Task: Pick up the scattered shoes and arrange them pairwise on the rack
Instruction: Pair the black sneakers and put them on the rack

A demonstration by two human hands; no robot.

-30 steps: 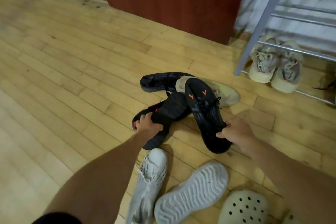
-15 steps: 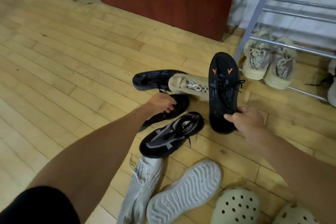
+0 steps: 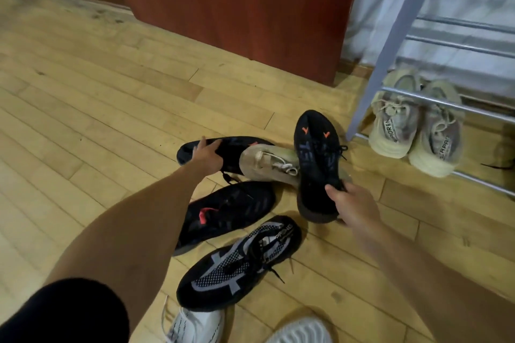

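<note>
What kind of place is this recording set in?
Likely a home entryway: a metal shoe rack holding beige sneakers, loose shoes strewn on a wooden plank floor, a reddish cabinet.

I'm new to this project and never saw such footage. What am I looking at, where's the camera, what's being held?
No machine here: a person wears a camera on the head, looking down at their own bare hands. The right hand holds a black shoe with orange marks near its heel. The left hand touches a similar black shoe on the wooden floor; its grip is unclear. Other shoes lie scattered around. A beige pair sits on the metal rack.
</note>
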